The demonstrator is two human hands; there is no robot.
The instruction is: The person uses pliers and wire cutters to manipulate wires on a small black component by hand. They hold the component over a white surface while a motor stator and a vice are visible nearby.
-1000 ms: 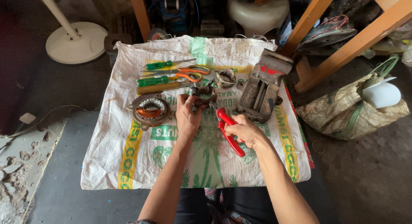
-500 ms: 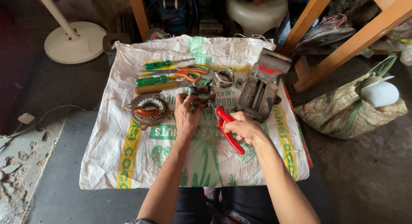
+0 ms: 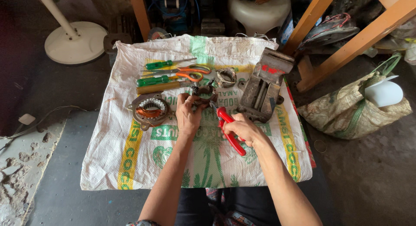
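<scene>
My left hand (image 3: 188, 114) grips a small dark metal motor part (image 3: 203, 94) and holds it just above the white woven sack (image 3: 130, 161). My right hand (image 3: 245, 130) is closed around red-handled pliers (image 3: 229, 130), whose jaws point up-left and meet the metal part. A round stator with copper windings (image 3: 150, 109) lies just left of my left hand.
Green-handled screwdrivers (image 3: 158, 80), orange scissors (image 3: 190, 72) and a metal ring (image 3: 226, 76) lie along the sack's far side. A grey bench vise (image 3: 263, 85) stands to the right. A white fan base (image 3: 74, 42), wooden frame legs (image 3: 346, 44) and a woven bag (image 3: 353, 107) surround the sack.
Both hands have stayed almost in place; the pliers' jaws remain at the metal part, with only slight shifts of the hands.
</scene>
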